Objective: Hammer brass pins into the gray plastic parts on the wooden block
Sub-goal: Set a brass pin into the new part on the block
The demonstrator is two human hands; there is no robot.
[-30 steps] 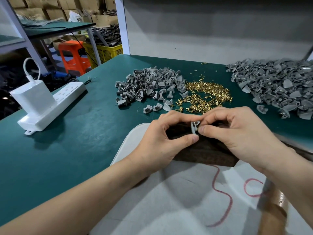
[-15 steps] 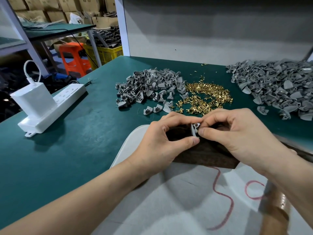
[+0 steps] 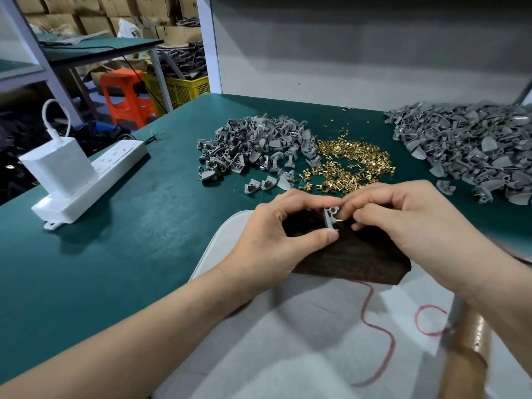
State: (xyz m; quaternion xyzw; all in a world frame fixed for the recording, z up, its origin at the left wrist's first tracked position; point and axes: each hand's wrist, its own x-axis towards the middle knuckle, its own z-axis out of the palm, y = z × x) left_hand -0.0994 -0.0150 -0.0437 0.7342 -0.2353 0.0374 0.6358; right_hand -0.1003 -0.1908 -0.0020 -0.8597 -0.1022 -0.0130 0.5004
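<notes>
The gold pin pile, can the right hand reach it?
Probably yes: the brass pin pile lies just beyond the right hand with nothing between, though it is pinching one pin now.

A power strip (image 3: 95,180) is being borne by the table (image 3: 129,254), and a charger (image 3: 57,165) is being held in the strip's near end. Beyond the strip, an orange stool (image 3: 126,96) and a yellow crate (image 3: 178,90) are being kept, with boxes (image 3: 95,12) being stacked farther back. Right of the strip, a sheet (image 3: 288,341) is being crossed by a red line (image 3: 371,306).
</notes>
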